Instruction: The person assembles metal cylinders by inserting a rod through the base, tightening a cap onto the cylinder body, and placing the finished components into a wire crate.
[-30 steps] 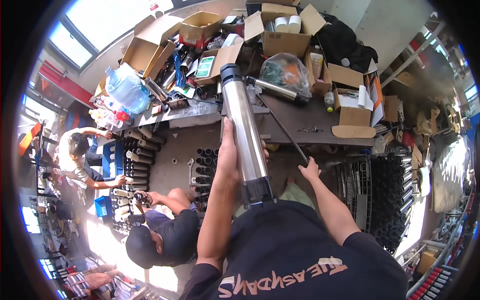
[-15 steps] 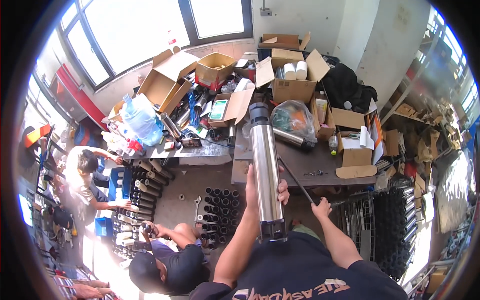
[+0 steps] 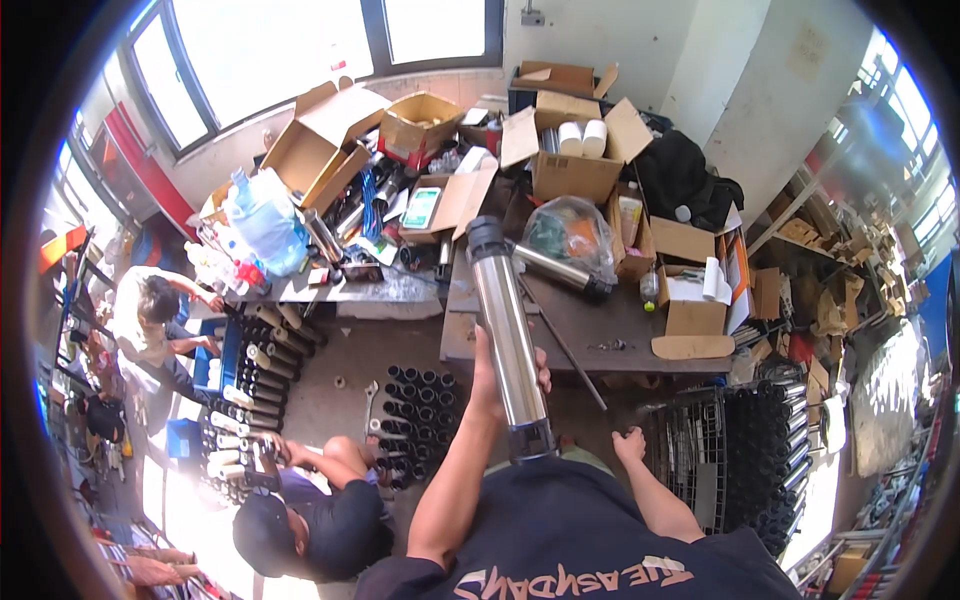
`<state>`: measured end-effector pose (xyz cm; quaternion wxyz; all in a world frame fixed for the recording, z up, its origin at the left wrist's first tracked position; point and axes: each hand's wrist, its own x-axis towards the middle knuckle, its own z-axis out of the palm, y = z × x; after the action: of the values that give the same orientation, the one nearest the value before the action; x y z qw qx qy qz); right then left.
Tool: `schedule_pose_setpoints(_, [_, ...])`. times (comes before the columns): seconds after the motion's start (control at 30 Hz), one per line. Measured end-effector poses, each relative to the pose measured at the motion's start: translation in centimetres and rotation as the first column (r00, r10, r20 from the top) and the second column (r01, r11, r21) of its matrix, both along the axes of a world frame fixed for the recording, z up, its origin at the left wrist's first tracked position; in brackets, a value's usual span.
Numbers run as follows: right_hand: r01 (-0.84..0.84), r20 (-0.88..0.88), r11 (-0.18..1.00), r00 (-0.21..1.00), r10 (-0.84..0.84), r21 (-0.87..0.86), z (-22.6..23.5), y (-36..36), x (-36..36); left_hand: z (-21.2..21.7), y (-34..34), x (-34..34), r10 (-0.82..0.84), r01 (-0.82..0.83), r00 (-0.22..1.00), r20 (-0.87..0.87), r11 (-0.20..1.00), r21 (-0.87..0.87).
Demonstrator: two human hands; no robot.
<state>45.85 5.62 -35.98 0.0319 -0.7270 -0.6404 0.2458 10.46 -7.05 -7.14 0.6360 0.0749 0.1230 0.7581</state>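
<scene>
My left hand is wrapped round the lower part of a long shiny steel cylinder, perhaps a pump or motor body. The cylinder stands nearly upright before my chest, with a dark grey cap at its top and a black end fitting below. To its right, a thin dark rod slants from the table past its front edge. My right hand is closed just beyond the rod's visible lower end, with a small gap between them. What its fingers hold, if anything, is hidden.
The brown table carries another steel cylinder, a plastic bag and cardboard boxes. Several black tubes stand on the floor. Two people work at left, one in a black cap. A rack of tubes is at right.
The view has shifted slightly. The steel cylinder in my left hand tilts its top further left. My right hand, earlier at the rod's end, is now lower and a little apart from it.
</scene>
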Motion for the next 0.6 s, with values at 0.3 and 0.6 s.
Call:
schedule_pose_setpoints(0.3, [-0.011, -0.013, 0.992, 1.000, 0.010, -0.126, -2.5, -3.2, 4.4, 3.2, -0.8, -1.7, 0.053, -0.065, 0.996, -0.079, 0.984, -0.168])
schedule_pose_setpoints(0.6, [-0.049, -0.096, 0.993, 0.995, 0.039, -0.108, -3.1, -4.4, 3.4, 3.5, -0.8, -2.8, 0.034, -0.053, 0.989, -0.143, 0.990, -0.130])
